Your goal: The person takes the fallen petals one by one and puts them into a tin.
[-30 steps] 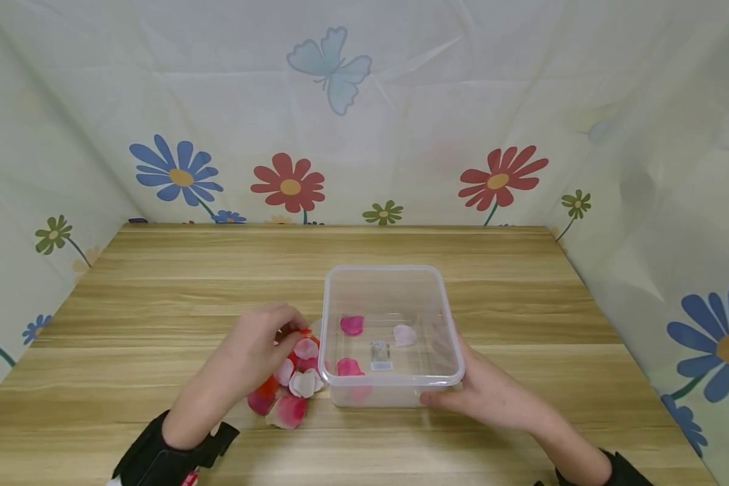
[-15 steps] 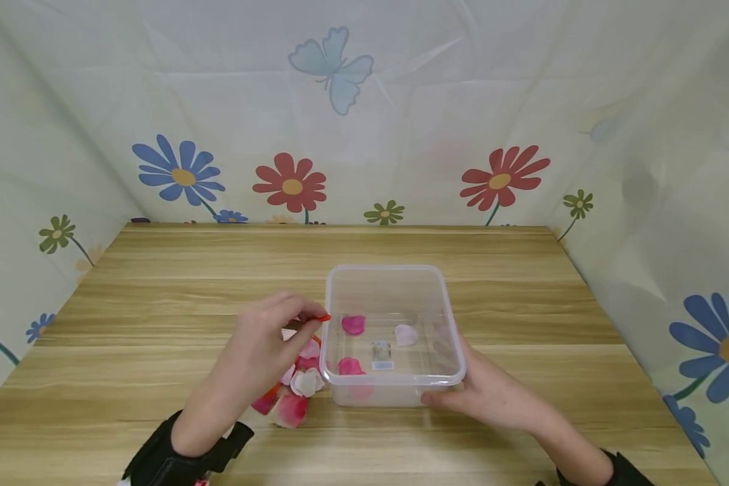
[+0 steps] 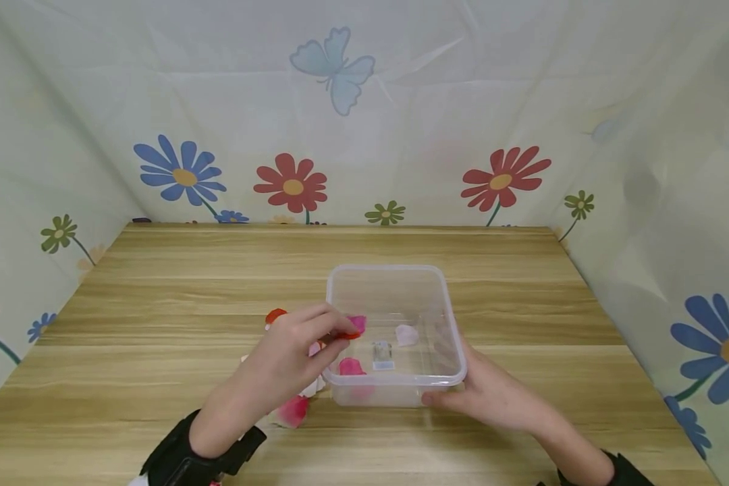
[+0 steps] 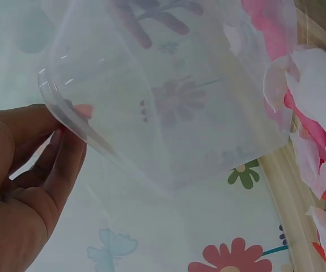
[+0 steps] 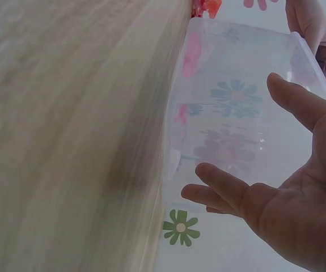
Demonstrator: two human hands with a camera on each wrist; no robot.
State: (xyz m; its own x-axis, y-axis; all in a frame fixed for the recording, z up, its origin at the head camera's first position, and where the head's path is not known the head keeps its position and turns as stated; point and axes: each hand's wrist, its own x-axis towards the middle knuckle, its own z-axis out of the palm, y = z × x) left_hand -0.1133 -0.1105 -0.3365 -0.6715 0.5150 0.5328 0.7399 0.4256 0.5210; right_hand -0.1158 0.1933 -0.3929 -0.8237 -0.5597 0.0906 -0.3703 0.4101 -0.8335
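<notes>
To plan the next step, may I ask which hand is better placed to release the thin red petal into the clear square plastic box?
Probably the left hand: it pinches the petal over the box, while the right hand rests against the box's outside.

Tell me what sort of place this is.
Probably a small makeshift recording booth: a wood-look table hemmed in on three sides by flower-print sheets, and black wrist bands that may carry cameras.

Left hand [image 3: 300, 344]: thumb and fingertips pinched together, left forearm [image 3: 221, 425] angled in from lower left. Right hand [image 3: 480, 393]: fingers extended, thumb spread apart, right forearm [image 3: 561, 435] slanting in from lower right.
</notes>
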